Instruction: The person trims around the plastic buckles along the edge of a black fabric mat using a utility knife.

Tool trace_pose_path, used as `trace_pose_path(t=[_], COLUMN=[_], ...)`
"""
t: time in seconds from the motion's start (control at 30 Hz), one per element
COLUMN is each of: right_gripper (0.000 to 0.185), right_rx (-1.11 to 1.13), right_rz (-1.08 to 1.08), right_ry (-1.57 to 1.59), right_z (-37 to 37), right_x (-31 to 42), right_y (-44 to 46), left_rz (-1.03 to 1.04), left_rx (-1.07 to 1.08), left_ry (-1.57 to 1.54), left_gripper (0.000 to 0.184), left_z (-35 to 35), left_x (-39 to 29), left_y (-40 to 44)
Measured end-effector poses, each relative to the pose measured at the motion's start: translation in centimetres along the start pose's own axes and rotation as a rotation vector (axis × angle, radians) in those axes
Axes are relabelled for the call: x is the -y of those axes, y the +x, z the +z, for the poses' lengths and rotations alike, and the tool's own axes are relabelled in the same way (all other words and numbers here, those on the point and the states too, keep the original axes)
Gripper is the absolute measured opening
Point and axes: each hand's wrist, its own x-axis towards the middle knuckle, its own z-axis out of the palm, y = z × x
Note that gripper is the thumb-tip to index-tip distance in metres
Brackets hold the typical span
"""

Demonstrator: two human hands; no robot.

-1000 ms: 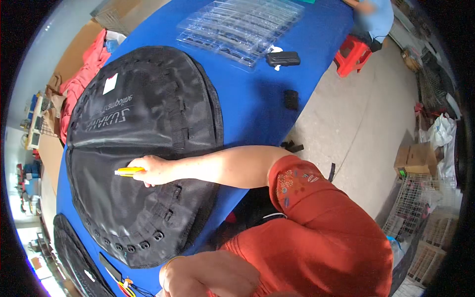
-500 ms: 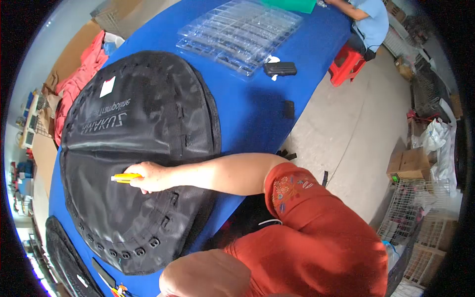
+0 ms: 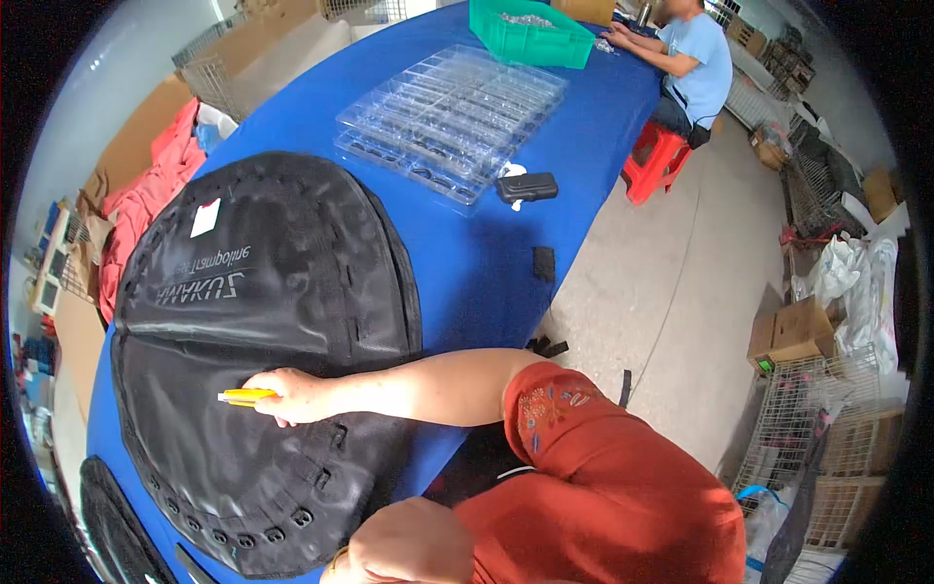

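Observation:
My right hand (image 3: 287, 397) is closed around a slim yellow tool (image 3: 248, 397) with a pale tip pointing left. I cannot make out exactly what kind it is. The hand is over the lower half of a large, round, black trampoline cover (image 3: 195, 355), which has printed lettering, a white tag (image 3: 204, 219) and several black buckles (image 3: 245, 539) along its near edge. At the bottom edge, my left hand (image 3: 409, 545) shows only as a rounded patch of skin close to the camera, beside the cover; its fingers are hidden.
A blue-covered table (image 3: 467, 253) carries stacked clear plastic trays (image 3: 452, 117), a black case (image 3: 527, 186) and a green bin (image 3: 535, 41). A person (image 3: 696, 58) sits on a red stool (image 3: 657, 161) at the far right. Another black piece (image 3: 112, 516) lies lower left. Cartons (image 3: 793, 331) stand right.
The view has tilted up, so the table's contents sit lower and more of the green bin and the seated person shows. My right hand keeps the yellow tool over the cover.

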Motion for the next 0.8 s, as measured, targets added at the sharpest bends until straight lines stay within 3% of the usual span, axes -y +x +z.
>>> trace_pose_path(t=[0.13,0.23,0.37,0.43,0.57,0.63,0.8], right_gripper=[0.038,0.037,0.038,0.04,0.041,0.04,0.038], right_rx=[-0.016,-0.033,-0.034,-0.011,0.006,0.004,-0.009], right_rz=[-0.066,-0.096,-0.095,-0.063,-0.04,-0.03,-0.03], right_ry=[-0.018,0.001,0.008,-0.007,-0.009,-0.013,0.008], right_z=[0.1,0.2,0.2,0.0,-0.1,-0.2,0.1], right_x=[-0.5,-1.2,-1.0,-0.4,-0.4,0.5,0.0], right_y=[0.3,0.5,0.4,0.1,0.2,-0.3,0.1], left_rz=[-0.135,-0.168,-0.17,-0.305,-0.063,-0.296,-0.464], left_rx=[0.265,0.147,0.228,0.228,0.281,0.0,-0.497], left_ry=[0.158,0.05,0.051,0.132,0.22,0.307,0.485], left_gripper=[0.029,0.036,0.037,0.039,0.042,0.046,0.041], left_z=[-1.3,0.2,-0.8,-0.8,-1.6,-1.1,-0.8], left_x=[-0.7,-1.4,-1.3,-1.9,-1.3,-1.9,-2.1], left_y=[0.5,1.8,1.1,0.6,-2.0,-4.2,-10.8])
